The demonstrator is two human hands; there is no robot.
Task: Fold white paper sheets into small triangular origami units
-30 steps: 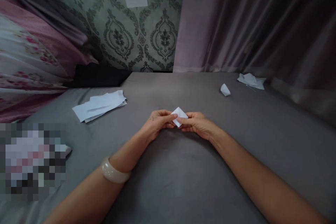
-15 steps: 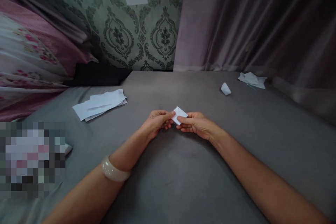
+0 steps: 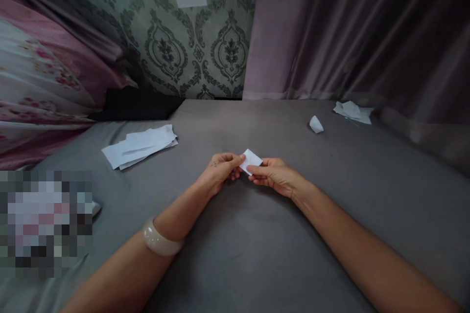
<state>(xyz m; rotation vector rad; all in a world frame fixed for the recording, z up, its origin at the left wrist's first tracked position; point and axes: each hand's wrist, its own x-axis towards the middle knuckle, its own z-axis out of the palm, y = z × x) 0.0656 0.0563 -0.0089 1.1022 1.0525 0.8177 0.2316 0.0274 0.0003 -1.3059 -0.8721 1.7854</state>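
Note:
A small folded white paper (image 3: 251,160), shaped like a diamond from this angle, is held between my two hands above the grey sheet (image 3: 235,254). My left hand (image 3: 223,168) pinches its left corner, thumb on top. At its lower right edge, my right hand (image 3: 273,174) grips it with the thumb laid across the face and the fingers curled beneath. The underside of the paper is hidden by my fingers.
Several white paper sheets (image 3: 141,145) lie stacked at the left. At the right sit a small folded paper piece (image 3: 316,124) and some crumpled paper scraps (image 3: 353,112). A black cloth (image 3: 137,103) lies at the back left, beside the patterned wall (image 3: 198,49). Purple curtains (image 3: 312,34) hang behind.
Almost nothing differs. My right hand has shifted very slightly on the paper; both hands keep hold of it in the same place.

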